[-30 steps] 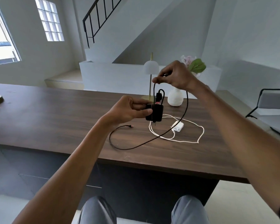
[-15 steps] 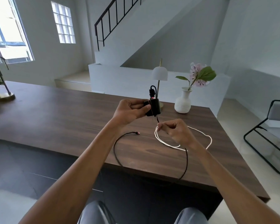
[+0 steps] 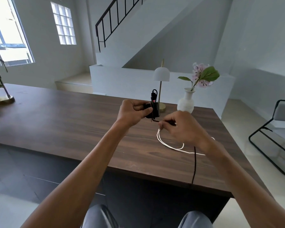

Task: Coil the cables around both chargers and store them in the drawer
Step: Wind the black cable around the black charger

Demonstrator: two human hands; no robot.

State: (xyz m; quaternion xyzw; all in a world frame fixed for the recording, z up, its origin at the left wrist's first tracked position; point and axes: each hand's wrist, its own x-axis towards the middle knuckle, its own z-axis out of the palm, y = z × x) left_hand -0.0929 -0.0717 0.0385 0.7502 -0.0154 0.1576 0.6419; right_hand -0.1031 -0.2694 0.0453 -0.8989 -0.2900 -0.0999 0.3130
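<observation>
Head view, seated person at a dark wood counter (image 3: 72, 129). The left hand (image 3: 132, 112) is closed around a black charger (image 3: 153, 110), holding it above the counter surface; a short loop of black cable (image 3: 194, 165) and its plug stand up from the charger's top. The right hand (image 3: 183, 129), just below and to the right of the charger, pinches the black cable between thumb and fingers close to the charger's underside. From beneath the right wrist the same cable drops straight down, crosses the near edge of the counter and passes out of sight below it.

A white cable (image 3: 168, 144) lies in loose loops flat on the counter, partly hidden under the right hand; the white charger it belongs to cannot be seen. Beyond the hands stand a small table lamp (image 3: 161, 74) with a white dome shade and a brass base, and, to its right, a white vase (image 3: 186, 102) holding a pink flower with green leaves. A second brass lamp base (image 3: 2, 100) sits at the far left end of the counter. A black-framed chair (image 3: 276, 134) stands on the floor to the right.
</observation>
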